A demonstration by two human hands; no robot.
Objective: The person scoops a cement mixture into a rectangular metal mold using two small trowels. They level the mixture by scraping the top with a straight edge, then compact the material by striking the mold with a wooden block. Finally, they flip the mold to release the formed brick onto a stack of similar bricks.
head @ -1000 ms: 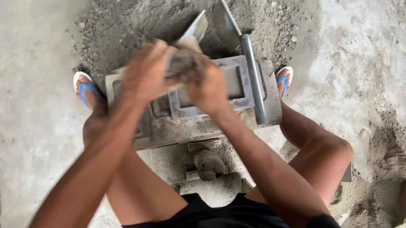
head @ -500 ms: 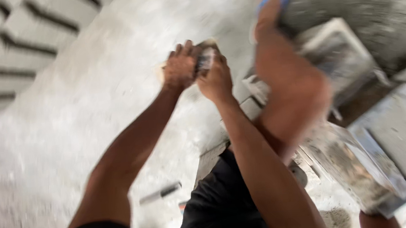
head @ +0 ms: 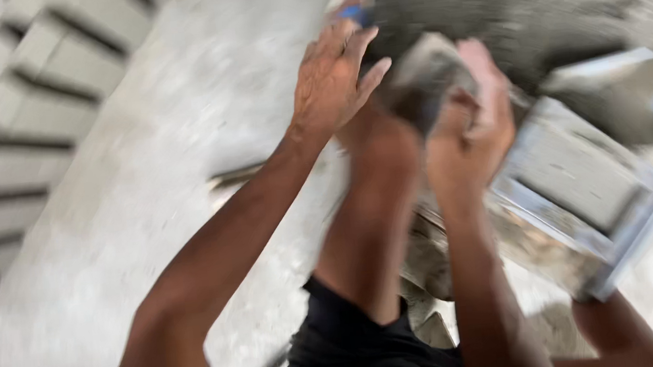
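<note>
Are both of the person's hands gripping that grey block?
No: only the right hand grips the grey block; the left hand is open beside it, fingers spread.

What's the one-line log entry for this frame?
left hand: open, beside grey block | right hand: gripping grey block | metal mould: on floor, right | view: blurred

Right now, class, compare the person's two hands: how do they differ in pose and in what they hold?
The left hand is open with fingers spread and holds nothing; the right hand is curled around a grey lump. The left hand sits beside the lump, the right under it. Both are bare and raised above the metal mould.
</note>
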